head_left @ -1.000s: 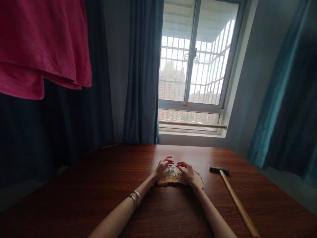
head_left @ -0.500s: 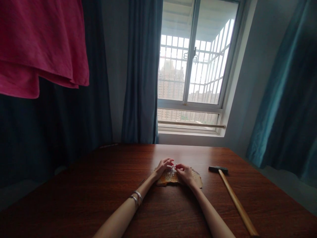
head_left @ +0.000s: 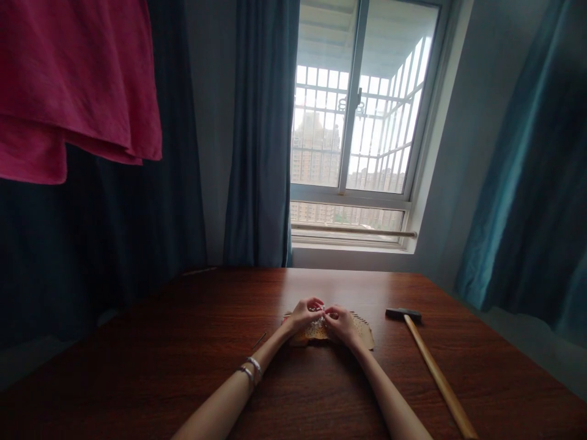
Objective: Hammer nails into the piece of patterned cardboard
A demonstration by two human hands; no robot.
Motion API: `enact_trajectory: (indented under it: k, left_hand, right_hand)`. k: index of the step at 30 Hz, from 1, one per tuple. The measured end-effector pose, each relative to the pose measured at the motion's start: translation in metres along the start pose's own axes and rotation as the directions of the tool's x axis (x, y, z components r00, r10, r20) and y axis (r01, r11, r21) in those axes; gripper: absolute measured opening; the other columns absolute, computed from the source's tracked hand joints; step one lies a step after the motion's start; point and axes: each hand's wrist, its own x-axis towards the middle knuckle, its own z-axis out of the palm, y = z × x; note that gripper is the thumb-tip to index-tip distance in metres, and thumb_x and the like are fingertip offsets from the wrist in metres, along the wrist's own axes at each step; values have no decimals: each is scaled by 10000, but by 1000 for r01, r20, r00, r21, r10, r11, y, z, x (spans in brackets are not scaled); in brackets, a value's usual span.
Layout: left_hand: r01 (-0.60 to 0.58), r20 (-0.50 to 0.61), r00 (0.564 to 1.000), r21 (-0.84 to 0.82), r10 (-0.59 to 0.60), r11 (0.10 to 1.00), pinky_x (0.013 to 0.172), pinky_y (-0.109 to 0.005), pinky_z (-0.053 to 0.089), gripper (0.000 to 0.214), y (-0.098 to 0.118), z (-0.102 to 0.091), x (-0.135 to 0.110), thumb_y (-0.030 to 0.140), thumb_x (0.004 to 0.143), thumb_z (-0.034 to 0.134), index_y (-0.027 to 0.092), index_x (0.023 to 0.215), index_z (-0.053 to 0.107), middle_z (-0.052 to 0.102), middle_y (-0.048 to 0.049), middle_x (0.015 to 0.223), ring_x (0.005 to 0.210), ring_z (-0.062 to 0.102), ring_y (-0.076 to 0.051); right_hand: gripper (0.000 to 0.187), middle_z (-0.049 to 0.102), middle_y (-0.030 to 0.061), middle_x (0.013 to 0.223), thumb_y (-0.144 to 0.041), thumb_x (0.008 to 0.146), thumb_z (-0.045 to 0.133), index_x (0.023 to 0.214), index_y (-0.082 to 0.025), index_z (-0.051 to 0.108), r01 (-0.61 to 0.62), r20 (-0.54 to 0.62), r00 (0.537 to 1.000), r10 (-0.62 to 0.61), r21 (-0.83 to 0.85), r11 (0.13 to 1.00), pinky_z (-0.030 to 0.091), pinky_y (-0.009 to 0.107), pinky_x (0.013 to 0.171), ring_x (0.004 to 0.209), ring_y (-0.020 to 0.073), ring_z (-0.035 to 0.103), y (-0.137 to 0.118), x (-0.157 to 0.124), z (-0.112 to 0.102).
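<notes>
My left hand (head_left: pixel 306 315) and my right hand (head_left: pixel 340 322) meet over a tan, ragged-edged piece that looks like cardboard (head_left: pixel 365 333), covered with dark spots and lying on the table. Both hands are closed in a pinch, their fingertips nearly touching. What they pinch is too small to make out. Thin upright pieces like nails stand on the board between the hands, mostly covered by the fingers now. To the right of the board lies a hammer (head_left: pixel 435 366) with a dark head and a long wooden handle.
A thin, nail-like piece (head_left: pixel 260 338) lies beside my left forearm. The brown wooden table (head_left: pixel 137 379) reaches back to the wall below a barred window (head_left: pixel 353 134). Blue curtains (head_left: pixel 259 153) hang at the sides, and a pink cloth (head_left: pixel 82 91) hangs upper left.
My left hand's fingers have come down and closed toward my right fingertips, covering more of the upright pieces. The view has shifted slightly. The hammer lies as before.
</notes>
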Motion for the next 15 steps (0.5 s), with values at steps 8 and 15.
enact_trajectory:
  k: [8,15]
  left_hand:
    - [-13,-12,1000,106,15,994,652,-234,421,243,-1,4,3,341,656,631,137,784,655,639,-24,726,712,563,-156]
    - [11,0,1000,110,-11,994,641,-230,414,245,-4,4,6,341,658,619,125,764,668,649,-34,724,717,564,-163]
  right_hand:
    - [133,640,15,763,-246,731,551,690,-213,672,-5,4,1000,5,-51,999,440,209,645,709,142,573,-6,-2,-3]
    - [115,630,10,758,-215,714,556,698,-209,671,26,0,1000,-26,-64,998,425,214,669,730,143,562,-5,-3,-4]
